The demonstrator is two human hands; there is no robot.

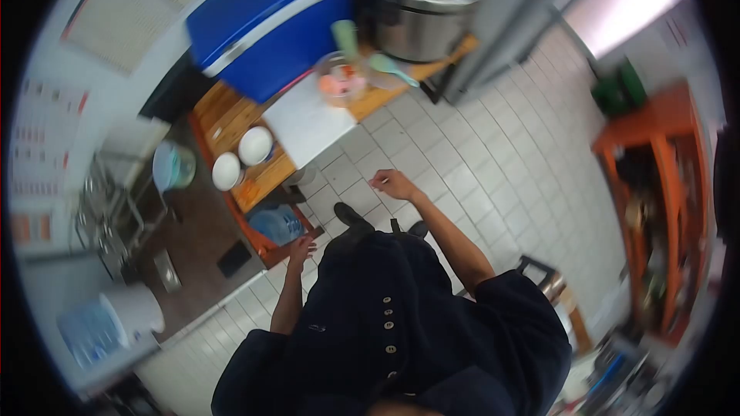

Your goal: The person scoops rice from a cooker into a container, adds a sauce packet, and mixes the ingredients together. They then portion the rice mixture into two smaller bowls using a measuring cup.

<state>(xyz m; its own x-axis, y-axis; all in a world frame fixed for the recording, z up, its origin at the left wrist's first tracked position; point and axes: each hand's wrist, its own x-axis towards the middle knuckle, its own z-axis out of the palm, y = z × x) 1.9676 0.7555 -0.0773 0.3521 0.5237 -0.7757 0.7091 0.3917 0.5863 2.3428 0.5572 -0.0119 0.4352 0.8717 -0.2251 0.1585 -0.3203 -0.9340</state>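
Observation:
My left hand [302,249] hangs beside my body, near the table's lower corner and the blue water jug [276,223] on the shelf beneath. Its fingers are apart and hold nothing. My right hand [395,184] is out in front of me above the tiled floor. Its fingers are loosely bent, with a pale gap between them, and no held object can be made out. Closest to it on the wooden table [370,100] are a white board [308,119] and a clear tub [341,81] with pink and orange contents.
Two white bowls [255,145], a blue cooler [277,27] and a large steel pot [428,15] stand on the table. At left is a dark counter [196,227] with a wire rack [108,216]. An orange shelf unit [655,139] stands at right on the tiled floor [509,139].

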